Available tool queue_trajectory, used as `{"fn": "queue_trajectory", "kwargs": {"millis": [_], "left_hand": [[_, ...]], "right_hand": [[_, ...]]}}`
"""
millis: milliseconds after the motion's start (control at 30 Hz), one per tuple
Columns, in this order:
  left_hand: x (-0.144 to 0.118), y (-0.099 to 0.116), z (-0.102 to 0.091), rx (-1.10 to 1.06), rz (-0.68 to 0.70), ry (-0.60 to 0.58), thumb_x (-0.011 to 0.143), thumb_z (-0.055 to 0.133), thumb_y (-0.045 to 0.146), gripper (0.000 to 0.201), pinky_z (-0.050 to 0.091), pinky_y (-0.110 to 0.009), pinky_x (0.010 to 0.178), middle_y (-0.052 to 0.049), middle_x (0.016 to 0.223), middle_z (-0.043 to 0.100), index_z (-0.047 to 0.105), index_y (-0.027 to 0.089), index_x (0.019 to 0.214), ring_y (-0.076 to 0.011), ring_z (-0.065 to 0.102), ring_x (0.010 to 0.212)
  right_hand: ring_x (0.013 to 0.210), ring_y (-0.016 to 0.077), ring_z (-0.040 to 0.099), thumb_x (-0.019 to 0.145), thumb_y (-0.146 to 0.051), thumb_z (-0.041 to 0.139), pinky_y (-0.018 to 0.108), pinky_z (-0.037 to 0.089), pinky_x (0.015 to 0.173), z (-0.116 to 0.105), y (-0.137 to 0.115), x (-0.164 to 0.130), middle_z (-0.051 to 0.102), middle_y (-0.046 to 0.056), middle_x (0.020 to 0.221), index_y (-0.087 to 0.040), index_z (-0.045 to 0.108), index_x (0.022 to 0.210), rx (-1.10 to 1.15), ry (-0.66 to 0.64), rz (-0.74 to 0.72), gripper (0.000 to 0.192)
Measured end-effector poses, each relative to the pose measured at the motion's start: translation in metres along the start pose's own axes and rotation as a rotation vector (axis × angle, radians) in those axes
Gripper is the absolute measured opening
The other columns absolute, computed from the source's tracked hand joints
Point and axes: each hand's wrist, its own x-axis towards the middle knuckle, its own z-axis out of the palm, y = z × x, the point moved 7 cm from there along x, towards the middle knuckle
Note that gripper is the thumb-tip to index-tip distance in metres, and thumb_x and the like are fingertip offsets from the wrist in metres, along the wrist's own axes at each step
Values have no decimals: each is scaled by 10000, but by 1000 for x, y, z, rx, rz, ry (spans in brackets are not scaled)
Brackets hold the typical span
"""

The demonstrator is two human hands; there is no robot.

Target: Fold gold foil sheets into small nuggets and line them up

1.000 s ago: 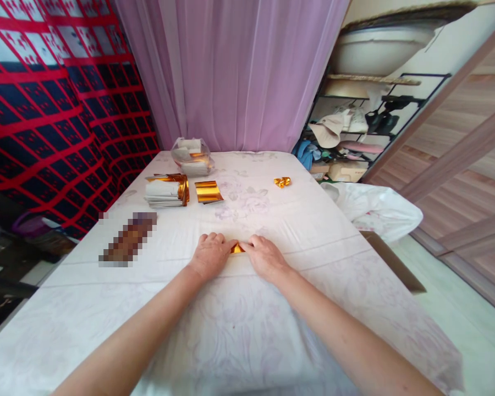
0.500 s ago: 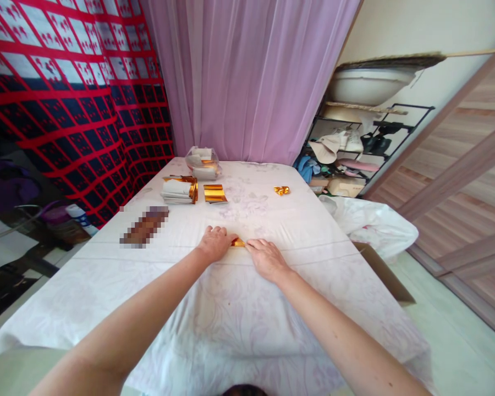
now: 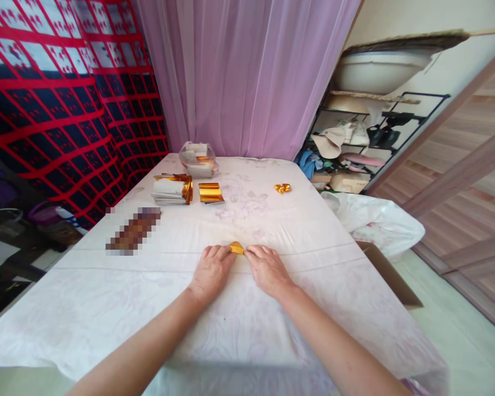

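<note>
Right between left grip [image 3: 212, 272] and right grip [image 3: 269, 268]: folded gold paper [image 3: 236, 248], one end pinched in each.

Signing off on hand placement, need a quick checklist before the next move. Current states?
1. Left hand at left end of gold piece: ok, touching.
2. Right hand at its right end: ok, touching.
3. Firm pinch on both sides: cannot tell, fingertips too small.
4. Loose gold sheet apart from hands: ok, lies right of paper stack.
5. Crumpled-looking gold piece apart from hands: ok, beyond them, rightward.
</note>
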Motion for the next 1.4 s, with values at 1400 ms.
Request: {"fn": "queue_trajectory", "kwargs": {"millis": [1400], "left_hand": [[-12,13,3,3,-42,21,921,478,290,399,382,-465,989,-112,1262,622,573,139,1278,-256,554,1122]], "right_hand": [[823,166,589,816,-271,666,255,398,743,7,27,41,641,6,815,-217,597,793,225,85,125,90]]}}
